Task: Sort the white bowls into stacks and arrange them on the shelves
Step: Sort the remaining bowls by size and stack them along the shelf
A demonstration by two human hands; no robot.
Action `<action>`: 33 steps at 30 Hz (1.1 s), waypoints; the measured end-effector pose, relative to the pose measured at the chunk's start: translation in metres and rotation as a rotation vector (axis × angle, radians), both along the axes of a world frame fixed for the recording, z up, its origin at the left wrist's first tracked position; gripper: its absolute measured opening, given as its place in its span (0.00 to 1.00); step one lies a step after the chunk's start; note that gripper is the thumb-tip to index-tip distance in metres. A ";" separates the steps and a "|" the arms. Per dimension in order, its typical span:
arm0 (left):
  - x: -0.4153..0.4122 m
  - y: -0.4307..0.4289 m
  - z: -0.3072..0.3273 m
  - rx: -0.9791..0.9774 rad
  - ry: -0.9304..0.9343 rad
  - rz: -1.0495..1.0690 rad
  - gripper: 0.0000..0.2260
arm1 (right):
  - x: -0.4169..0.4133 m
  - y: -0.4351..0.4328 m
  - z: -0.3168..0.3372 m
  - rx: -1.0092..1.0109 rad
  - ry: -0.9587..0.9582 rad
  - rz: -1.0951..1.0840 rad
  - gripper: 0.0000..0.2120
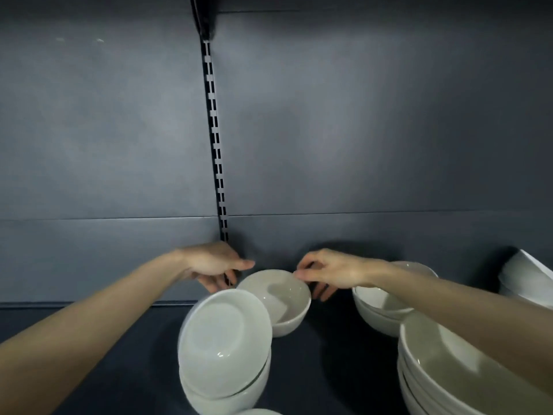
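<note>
L forearm comes in from lower left across the dark shelf (119, 369). L hand (214, 265) is at the rear, near the foot of the slotted upright (215, 145) in the grey back panel (359, 130). Its thumb is out straight and its fingers point down, loose, just beside the L edge of the small bowl (278, 298); can't tell if they touch.

Front-L stack (224, 345): approx 2-3 plain glossy white bowls. The top one is tilted toward the camera and overlaps the small bowl's near side.

Small bowl: white, round, deep, smooth, interior shadowed. It sits mid-shelf close to the back panel, between both hands.

R hand (329, 271) has thumb + forefinger pinched on the small bowl's R rim, w/ the other fingers curled below.

Behind the R forearm is a rear stack (380, 304) of white bowls, partly hidden. Front-R is a big stack (449, 369) of wider, shallower white bowls, cut off by the frame edge. Far R is a white object (526, 274), too cropped to ID.
</note>
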State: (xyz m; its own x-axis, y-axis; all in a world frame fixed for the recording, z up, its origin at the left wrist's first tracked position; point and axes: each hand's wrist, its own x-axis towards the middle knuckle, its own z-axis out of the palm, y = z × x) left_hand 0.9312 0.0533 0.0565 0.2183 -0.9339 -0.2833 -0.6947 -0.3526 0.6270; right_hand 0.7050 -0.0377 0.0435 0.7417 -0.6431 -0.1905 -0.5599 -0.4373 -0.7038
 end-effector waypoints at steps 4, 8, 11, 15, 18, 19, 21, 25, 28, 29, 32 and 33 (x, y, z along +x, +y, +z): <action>0.006 -0.007 -0.012 0.072 0.085 -0.042 0.15 | 0.008 -0.008 -0.009 0.186 0.003 0.021 0.18; 0.004 -0.011 -0.020 0.074 0.130 -0.066 0.12 | 0.011 -0.013 -0.014 0.329 0.023 0.038 0.15; 0.002 -0.010 -0.022 0.027 0.142 -0.058 0.09 | 0.015 -0.013 -0.018 0.322 0.005 0.051 0.13; 0.000 -0.004 -0.011 -0.054 0.130 -0.046 0.05 | 0.011 -0.013 -0.008 0.265 -0.092 0.021 0.10; -0.007 0.001 0.009 -0.143 0.100 -0.073 0.07 | 0.004 -0.009 0.007 0.195 -0.189 -0.003 0.11; -0.010 0.003 0.016 -0.182 0.091 -0.076 0.07 | 0.001 -0.006 0.012 0.151 -0.213 -0.013 0.11; -0.018 0.006 0.031 -0.277 0.077 -0.072 0.07 | -0.006 0.000 0.024 0.064 -0.274 -0.046 0.11; -0.043 0.015 0.060 -0.480 0.089 -0.060 0.06 | -0.034 0.018 0.046 -0.038 -0.433 -0.130 0.11; -0.071 0.032 0.074 -0.567 0.111 -0.123 0.08 | -0.067 0.032 0.060 -0.072 -0.543 -0.185 0.10; -0.082 0.039 0.075 -0.573 0.139 -0.160 0.11 | -0.080 0.037 0.064 -0.081 -0.574 -0.203 0.09; -0.124 0.059 0.073 -0.569 0.252 -0.275 0.26 | -0.120 0.049 0.070 -0.089 -0.646 -0.254 0.09; -0.139 0.064 0.072 -0.575 0.261 -0.300 0.30 | -0.133 0.052 0.071 -0.092 -0.661 -0.265 0.10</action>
State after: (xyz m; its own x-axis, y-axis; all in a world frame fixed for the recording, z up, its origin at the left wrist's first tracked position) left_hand 0.7925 0.1171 0.1280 -0.0806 -0.9605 0.2662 -0.5113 0.2691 0.8162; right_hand 0.5716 0.0144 0.1144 0.5001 -0.8092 0.3084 -0.1252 -0.4199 -0.8989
